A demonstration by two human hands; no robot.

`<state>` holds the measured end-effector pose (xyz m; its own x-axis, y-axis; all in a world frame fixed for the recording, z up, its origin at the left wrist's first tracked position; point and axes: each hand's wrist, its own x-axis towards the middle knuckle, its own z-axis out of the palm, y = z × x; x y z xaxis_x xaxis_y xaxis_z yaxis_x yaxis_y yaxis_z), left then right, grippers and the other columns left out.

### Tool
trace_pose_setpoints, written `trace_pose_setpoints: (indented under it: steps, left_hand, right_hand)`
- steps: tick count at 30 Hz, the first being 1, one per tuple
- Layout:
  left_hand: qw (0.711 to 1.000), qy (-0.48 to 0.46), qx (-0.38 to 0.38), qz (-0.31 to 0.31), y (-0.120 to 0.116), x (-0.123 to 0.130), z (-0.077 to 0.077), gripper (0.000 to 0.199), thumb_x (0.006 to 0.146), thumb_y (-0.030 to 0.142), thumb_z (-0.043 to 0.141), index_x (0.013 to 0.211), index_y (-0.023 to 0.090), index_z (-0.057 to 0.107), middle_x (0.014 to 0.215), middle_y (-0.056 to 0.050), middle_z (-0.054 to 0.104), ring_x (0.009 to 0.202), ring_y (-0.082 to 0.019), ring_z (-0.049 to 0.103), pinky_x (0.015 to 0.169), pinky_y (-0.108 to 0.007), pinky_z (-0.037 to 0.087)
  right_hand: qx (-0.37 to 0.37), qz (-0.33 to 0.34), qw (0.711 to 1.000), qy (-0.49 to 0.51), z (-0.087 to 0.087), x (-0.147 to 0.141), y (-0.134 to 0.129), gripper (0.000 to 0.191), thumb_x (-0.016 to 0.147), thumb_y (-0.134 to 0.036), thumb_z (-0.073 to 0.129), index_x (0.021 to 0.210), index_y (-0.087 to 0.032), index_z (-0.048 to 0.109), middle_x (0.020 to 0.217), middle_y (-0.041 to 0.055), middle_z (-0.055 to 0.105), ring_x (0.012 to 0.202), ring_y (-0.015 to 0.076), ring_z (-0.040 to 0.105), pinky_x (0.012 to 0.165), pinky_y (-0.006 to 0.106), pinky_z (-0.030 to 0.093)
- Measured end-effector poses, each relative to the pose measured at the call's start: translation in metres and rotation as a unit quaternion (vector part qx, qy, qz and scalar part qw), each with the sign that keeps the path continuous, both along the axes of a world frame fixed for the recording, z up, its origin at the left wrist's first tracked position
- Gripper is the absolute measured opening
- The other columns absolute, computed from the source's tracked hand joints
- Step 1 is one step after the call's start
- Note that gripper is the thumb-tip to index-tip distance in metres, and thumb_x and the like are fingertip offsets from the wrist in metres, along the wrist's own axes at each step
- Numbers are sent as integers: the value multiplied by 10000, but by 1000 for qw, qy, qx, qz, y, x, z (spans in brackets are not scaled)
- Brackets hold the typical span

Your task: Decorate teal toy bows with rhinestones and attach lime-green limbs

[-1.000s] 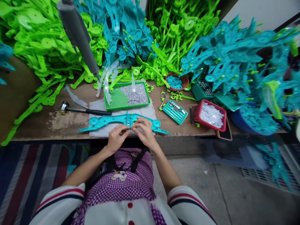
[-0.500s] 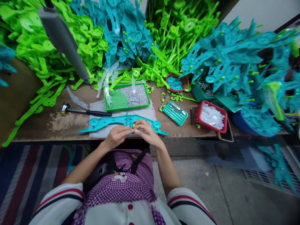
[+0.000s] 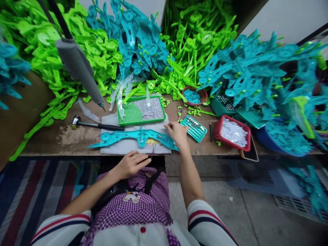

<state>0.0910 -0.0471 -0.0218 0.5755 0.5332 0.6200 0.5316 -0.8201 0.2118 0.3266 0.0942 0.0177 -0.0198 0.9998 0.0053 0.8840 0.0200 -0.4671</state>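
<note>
A long turquoise plastic part lies across the cloth, with thin dark wires trailing from it toward me. Below its middle is my left hand, fingers stretched out and fingertips beside the wires; I see no firm grip on them. My right hand is over the part's right end, thumb and fingers apart. Its fingers reach the left edge of a teal tray of round silver pieces. A thin metal tool lies just beyond that hand.
A green tray of tiny metal pieces and a hammer lie behind the part. A grey power screwdriver hangs at left. Red basket of white pieces stands right. Lime and turquoise part heaps line the back.
My hands have parted from a pinch over the turquoise part. The right went right and forward to the teal tray; the left drew back toward me. Loose wires now show.
</note>
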Motion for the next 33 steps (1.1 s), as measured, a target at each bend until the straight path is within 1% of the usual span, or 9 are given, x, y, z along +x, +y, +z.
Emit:
trace_pose_setpoints:
  steps: [5, 7, 10, 13, 18, 23, 28, 31, 33]
  left_hand:
    - [971, -60, -30, 231, 20, -41, 10, 282, 921, 180, 600, 1196, 229, 644, 1070, -91, 707, 997, -202, 662, 904, -363, 485]
    - [954, -29, -70, 290, 34, -54, 11, 275, 923, 234, 602, 1191, 219, 661, 1155, -123, 675, 1093, -254, 623, 931, -412, 474]
    - [949, 15, -111, 294, 47, -60, 7, 175, 925, 257, 590, 1036, 213, 718, 1212, -131, 654, 1176, -295, 577, 958, -456, 442]
    - [951, 14, -127, 280, 49, -60, 3, 163, 936, 248, 560, 884, 199, 707, 1198, -124, 665, 1169, -289, 580, 967, -459, 415]
    - [961, 5, -80, 266, 60, -69, 12, 203, 978, 214, 452, 947, 177, 649, 995, -104, 704, 934, -224, 637, 861, -369, 446]
    - [965, 158, 35, 208, 86, -89, 56, 292, 969, 122, 380, 993, 176, 666, 715, -51, 625, 654, -195, 554, 653, -317, 391]
    - [954, 269, 30, 126, 97, -103, 103, 333, 944, 77, 374, 1056, 188, 668, 756, -57, 621, 661, -175, 544, 661, -309, 389]
    - [950, 291, -38, 107, 98, -100, 118, 311, 922, 75, 396, 1006, 184, 675, 749, -56, 598, 664, -167, 557, 681, -312, 404]
    - [957, 261, -89, 86, 98, -87, 124, 310, 949, 127, 386, 1018, 200, 679, 743, -48, 585, 666, -167, 565, 711, -322, 423]
  right_hand:
    - [267, 15, 947, 177, 14, -27, -13, 462, 994, -477, 342, 815, -203, 668, 773, 35, 633, 795, 171, 589, 776, 344, 426]
    - [367, -59, 904, 209, 19, -35, -26, 432, 996, -446, 341, 831, -211, 664, 736, 22, 590, 762, 169, 589, 744, 344, 446]
    - [462, -236, 820, 243, 19, -31, -46, 416, 986, -419, 306, 776, -221, 605, 699, 11, 494, 623, 157, 533, 636, 337, 443]
    - [472, -366, 766, 238, 8, -3, -62, 399, 960, -434, 296, 721, -234, 544, 691, 7, 458, 583, 152, 481, 619, 336, 431]
    - [247, -340, 878, 231, -13, 42, -77, 518, 837, -651, 415, 719, -185, 611, 633, -1, 526, 623, 153, 498, 642, 301, 408]
    - [98, -292, 934, 180, -23, 48, -79, 650, 784, -763, 367, 588, -188, 599, 533, 15, 536, 579, 162, 495, 639, 308, 370]
    - [87, -362, 921, 113, -23, 69, -84, 619, 730, -818, 395, 588, -223, 492, 576, 2, 506, 607, 162, 455, 645, 322, 333]
    - [184, -410, 885, 118, -10, 66, -90, 564, 748, -795, 439, 622, -247, 400, 585, -37, 421, 588, 142, 398, 641, 317, 353]
    - [272, -350, 884, 145, 4, 39, -92, 503, 815, -728, 449, 681, -243, 428, 638, -26, 449, 613, 150, 428, 654, 316, 385]
